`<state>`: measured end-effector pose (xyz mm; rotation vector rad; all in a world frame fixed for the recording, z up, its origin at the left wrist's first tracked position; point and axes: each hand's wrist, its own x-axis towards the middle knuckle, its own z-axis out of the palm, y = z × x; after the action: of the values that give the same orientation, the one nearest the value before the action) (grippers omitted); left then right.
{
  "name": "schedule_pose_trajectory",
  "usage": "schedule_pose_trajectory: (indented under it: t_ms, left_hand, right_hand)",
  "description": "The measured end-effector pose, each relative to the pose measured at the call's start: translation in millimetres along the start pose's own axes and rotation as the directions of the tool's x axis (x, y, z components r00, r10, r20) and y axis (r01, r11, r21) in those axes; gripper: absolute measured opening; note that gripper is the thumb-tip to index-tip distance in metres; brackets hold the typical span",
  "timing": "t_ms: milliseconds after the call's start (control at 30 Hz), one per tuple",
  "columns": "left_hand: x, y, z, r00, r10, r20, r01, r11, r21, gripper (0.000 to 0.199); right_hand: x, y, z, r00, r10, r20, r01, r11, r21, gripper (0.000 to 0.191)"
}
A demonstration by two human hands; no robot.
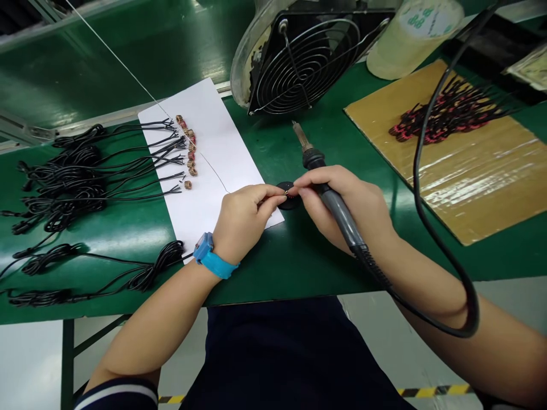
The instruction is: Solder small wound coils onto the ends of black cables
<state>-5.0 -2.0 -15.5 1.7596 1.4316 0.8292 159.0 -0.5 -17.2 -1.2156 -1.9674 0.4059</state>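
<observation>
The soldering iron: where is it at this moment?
In the head view, the soldering iron lies in the right hand, right of the white paper sheet, its tip pointing toward the fan.

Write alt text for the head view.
Two hands meet over a green bench: the right hand holds a soldering iron, the left hand pinches thin wire. Black cables lie left, a fan behind.

Behind my left hand (241,222) a bright blue wristband (210,257) circles the wrist. My forearms are bare; a dark navy sleeve (117,393) with white stripes sits far up.
</observation>
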Motion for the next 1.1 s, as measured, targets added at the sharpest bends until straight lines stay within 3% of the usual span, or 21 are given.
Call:
schedule_pose_trajectory:
  t_ms: [200,400,467,567,633,700,800,933,1100]
  left_hand:
    - [-1,-2,-1.2,0.987,0.157,-0.023,-0.152,0.978,0.141,0.013]
    - [-2,-5,0.3,0.968,0.251,-0.024,-0.244,0.956,0.163,0.015]
    - [-1,-3,-1.1,0.982,0.189,-0.017,-0.186,0.977,0.104,0.014]
    - [3,3,-5.5,0.992,-0.088,0.090,0.100,0.986,-0.134,0.013]
    - [7,6,-8.0,0.943,-0.267,0.199,0.319,0.896,-0.309,0.015]
    - [11,7,-8.9,0.895,-0.362,0.260,0.443,0.791,-0.422,0.015]
    - [14,8,-7.5,0.870,-0.414,0.269,0.494,0.713,-0.497,0.011]
    - [15,8,-4.5,0.866,-0.432,0.252,0.498,0.694,-0.520,0.013]
    - [15,8,-3.0,0.875,-0.428,0.227,0.480,0.707,-0.520,0.014]
  right_hand:
    - [1,4,2,0.998,0.062,-0.025,-0.060,0.993,0.100,0.021]
    - [3,6,4,0.995,0.102,0.017,-0.104,0.977,0.184,0.022]
    - [3,6,4,0.993,0.110,0.032,-0.114,0.972,0.204,0.022]
    - [4,8,4,0.995,0.079,0.061,-0.091,0.970,0.228,0.020]
    - [4,8,4,0.998,0.028,0.051,-0.039,0.975,0.217,0.019]
    - [4,9,5,0.999,-0.031,0.021,0.027,0.984,0.175,0.018]
    - [5,9,7,0.992,-0.123,0.015,0.121,0.986,0.115,0.016]
    - [5,12,7,0.973,-0.231,0.007,0.229,0.968,0.102,0.017]
    - [-1,23,-1,0.998,-0.045,-0.036,0.049,0.991,0.126,0.018]
